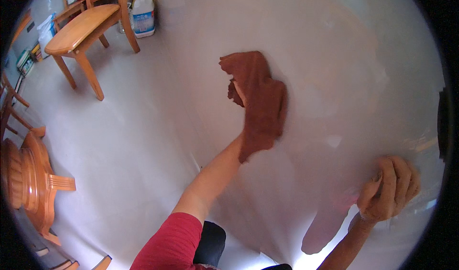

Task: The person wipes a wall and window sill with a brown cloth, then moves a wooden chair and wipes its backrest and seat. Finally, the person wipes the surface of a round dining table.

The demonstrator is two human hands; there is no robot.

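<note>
A brown cloth (pixel 263 95) covers most of my left hand (pixel 240 91), which presses it against a pale, glossy surface. Only a narrow strip of skin shows at the cloth's left edge, and my fingers are otherwise hidden. The cloth hangs in folds over the hand and down to the wrist. Lower on the right, my right hand (pixel 389 189) rests close to the same surface with its fingers curled in, and I see nothing in it. A blurred reflection of an arm shows in the surface beside it.
A wooden chair (pixel 83 28) stands on the floor at the far left, with a white jug with a blue label (pixel 143 16) behind it. A carved wooden pedestal base (pixel 38 179) stands at the left edge. Wooden chair legs show below it.
</note>
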